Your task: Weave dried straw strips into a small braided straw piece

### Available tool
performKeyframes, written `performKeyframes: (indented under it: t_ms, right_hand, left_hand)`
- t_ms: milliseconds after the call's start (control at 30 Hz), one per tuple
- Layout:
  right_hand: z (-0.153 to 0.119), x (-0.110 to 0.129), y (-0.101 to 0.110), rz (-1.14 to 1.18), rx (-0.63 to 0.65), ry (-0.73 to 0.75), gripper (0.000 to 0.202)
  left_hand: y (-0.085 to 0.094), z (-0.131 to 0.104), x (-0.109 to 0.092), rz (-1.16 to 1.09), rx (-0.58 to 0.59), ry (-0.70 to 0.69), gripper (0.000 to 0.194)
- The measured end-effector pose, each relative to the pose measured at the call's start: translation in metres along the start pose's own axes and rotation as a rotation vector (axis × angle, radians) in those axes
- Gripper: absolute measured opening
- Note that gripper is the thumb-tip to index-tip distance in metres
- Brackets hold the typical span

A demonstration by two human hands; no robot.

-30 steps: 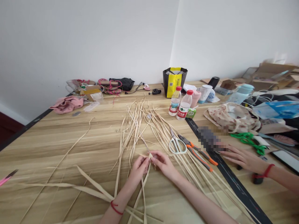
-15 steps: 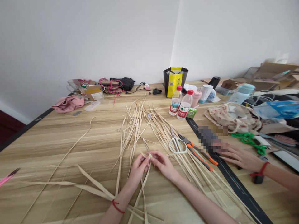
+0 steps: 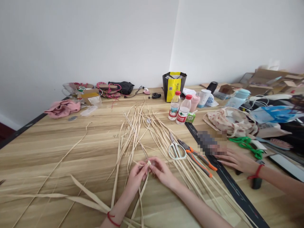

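My left hand [image 3: 137,172] and my right hand [image 3: 160,171] meet near the front middle of the table, fingers pinched on a small pale woven piece of straw strips [image 3: 149,162]. Thin metal rods [image 3: 130,123] slant up and away from the piece, over a loose bundle of long straw strips [image 3: 140,118]. More strips hang below my fingers. To the right of my right hand lie white-handled scissors [image 3: 177,151] and orange-handled pliers [image 3: 198,160], on or beside other straw strips. My fingers partly hide the woven piece.
Broad strips [image 3: 87,191] spread at front left. Beyond the scissors stand two water bottles [image 3: 182,110] and a black-yellow bag [image 3: 174,87]. Another person's hand [image 3: 234,160] rests at right by a black strip [image 3: 228,180], near a green cord [image 3: 247,144] and a phone [image 3: 286,166].
The view has shifted slightly, so the table things sit a little further left. Both my hands keep their pinch on the woven piece. The pink-handled pointed thing at far left has mostly left the view.
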State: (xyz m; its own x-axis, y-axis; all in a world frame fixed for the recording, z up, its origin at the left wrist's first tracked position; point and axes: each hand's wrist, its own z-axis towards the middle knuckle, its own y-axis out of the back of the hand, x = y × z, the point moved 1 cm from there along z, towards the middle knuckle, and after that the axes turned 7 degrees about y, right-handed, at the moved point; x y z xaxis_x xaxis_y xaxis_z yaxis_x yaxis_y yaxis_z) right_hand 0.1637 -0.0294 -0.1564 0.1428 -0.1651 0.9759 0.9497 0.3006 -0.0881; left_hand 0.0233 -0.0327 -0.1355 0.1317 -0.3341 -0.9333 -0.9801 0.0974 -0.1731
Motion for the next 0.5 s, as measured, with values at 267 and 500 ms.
performKeyframes:
  t_ms: [267,500]
  right_hand:
    - [-0.0029,0.0025,-0.0066,-0.009,0.062,0.0,0.036]
    - [-0.0049,0.007,-0.0085,-0.058,0.089,0.016,0.032]
  left_hand:
    - [0.0024,0.0031,0.0024,-0.007,0.002,0.003,0.043]
    - [0.0032,0.0028,0.0031,-0.006,0.015,-0.009,0.044]
